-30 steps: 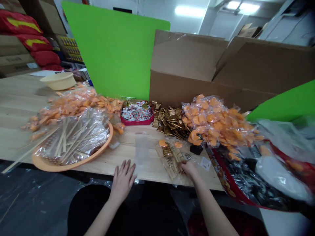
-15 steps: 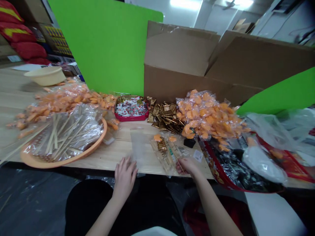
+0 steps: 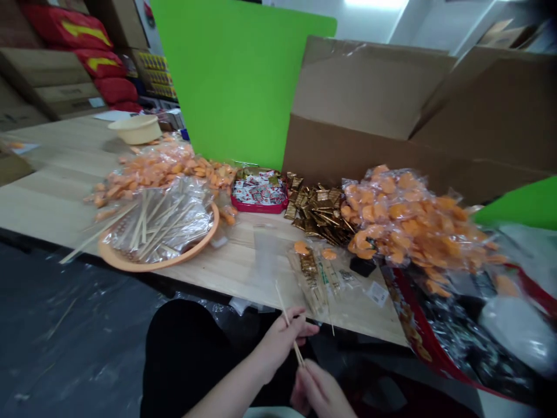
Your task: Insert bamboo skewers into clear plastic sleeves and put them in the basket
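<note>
Thin wooden sticks (image 3: pixel 281 297) slant in front of my lap, just off the table's front edge. My right hand (image 3: pixel 317 388) is closed around their lower end. Higher up, my left hand (image 3: pixel 285 335) closes on the same sticks with its thumb side, its other fingers pointing right. How many sticks there are I cannot tell. Beyond my hands, clear packets (image 3: pixel 315 281) holding sticks, gold sachets and orange pieces lie at the table edge. One loose stick (image 3: pixel 331 316) pokes out over that edge. A flat clear bag (image 3: pixel 264 255) lies left of the packets.
An orange basket (image 3: pixel 163 266) of bagged sticks stands left. Behind are orange packets (image 3: pixel 152 168), a red tin (image 3: pixel 260 207) of sachets, gold sachets (image 3: pixel 319 209) and another orange heap (image 3: pixel 404 215). A red tray (image 3: pixel 409 313) is at right; cardboard (image 3: pixel 357 139) stands behind.
My right hand has left the packets, drawing sticks back toward my lap. My left hand has come off the table by the flat bag and moved right onto the sticks. The view has turned left.
</note>
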A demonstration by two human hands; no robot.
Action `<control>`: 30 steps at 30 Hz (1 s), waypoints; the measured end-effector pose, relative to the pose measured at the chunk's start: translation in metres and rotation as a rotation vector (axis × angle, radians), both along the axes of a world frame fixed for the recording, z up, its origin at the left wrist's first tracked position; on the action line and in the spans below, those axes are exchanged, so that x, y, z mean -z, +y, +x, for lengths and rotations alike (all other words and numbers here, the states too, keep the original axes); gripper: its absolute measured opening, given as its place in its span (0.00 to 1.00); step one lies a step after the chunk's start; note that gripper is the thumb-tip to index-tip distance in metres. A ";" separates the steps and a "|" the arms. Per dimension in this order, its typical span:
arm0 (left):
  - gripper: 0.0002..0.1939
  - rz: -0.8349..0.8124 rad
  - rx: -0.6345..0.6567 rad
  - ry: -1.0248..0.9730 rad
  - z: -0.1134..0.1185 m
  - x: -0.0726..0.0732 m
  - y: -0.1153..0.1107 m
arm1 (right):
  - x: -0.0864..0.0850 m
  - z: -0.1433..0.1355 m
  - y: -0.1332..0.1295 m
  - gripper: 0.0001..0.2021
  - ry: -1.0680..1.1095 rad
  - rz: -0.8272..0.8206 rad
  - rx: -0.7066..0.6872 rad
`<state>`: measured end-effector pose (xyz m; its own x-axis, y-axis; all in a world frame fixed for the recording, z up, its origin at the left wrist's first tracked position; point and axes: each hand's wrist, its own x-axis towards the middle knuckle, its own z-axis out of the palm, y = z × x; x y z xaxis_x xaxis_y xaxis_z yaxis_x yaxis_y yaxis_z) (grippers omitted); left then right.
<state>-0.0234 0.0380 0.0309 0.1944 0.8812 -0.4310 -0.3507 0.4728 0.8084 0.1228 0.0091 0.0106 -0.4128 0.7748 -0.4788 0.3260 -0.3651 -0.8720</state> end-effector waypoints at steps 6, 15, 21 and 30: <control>0.25 0.183 0.047 0.158 0.003 -0.008 0.008 | -0.017 -0.035 0.026 0.13 0.102 0.180 0.079; 0.19 0.640 -0.014 1.358 -0.086 0.050 0.066 | -0.003 -0.040 0.057 0.20 0.109 0.004 0.282; 0.12 0.899 0.002 1.545 -0.107 0.068 0.049 | 0.004 -0.042 0.079 0.23 -0.011 -0.050 0.205; 0.14 0.769 0.045 1.147 -0.092 0.043 0.004 | 0.020 -0.099 0.120 0.18 -0.004 0.026 0.264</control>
<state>-0.1155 0.0418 -0.0120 0.0988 0.9706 0.2193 0.6854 -0.2262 0.6922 0.0240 0.1293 -0.0091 -0.1926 0.8678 -0.4581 0.2256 -0.4152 -0.8813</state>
